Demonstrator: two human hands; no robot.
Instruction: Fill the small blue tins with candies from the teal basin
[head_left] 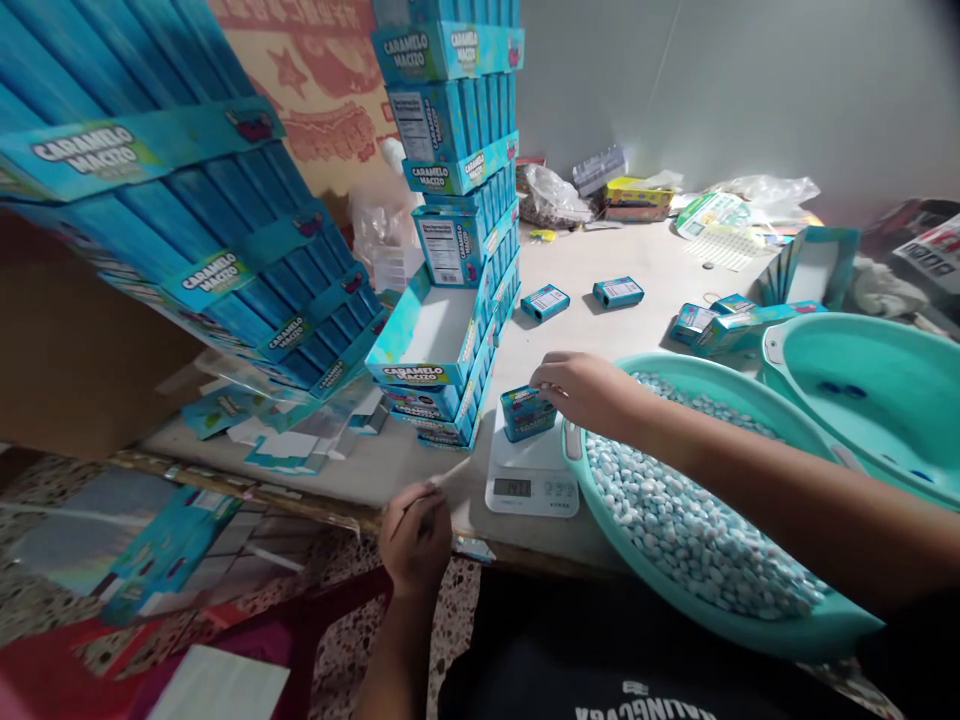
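Observation:
A small blue candy box stands upright on a white kitchen scale with a digital display. My right hand is at the box's top right edge, fingers pinched together; what lies between the fingertips is too small to make out. Low at the table's front edge, my left hand is closed around a thin, pale, stick-like thing. Right of the scale, under my right forearm, a turquoise basin holds a heap of small white and pale blue candies.
An open blue display tray tops a short stack beside a tall stack of filled trays. Another large stack leans at left. Two candy boxes lie behind the scale. A second turquoise basin is at right; flattened cardboard lies front left.

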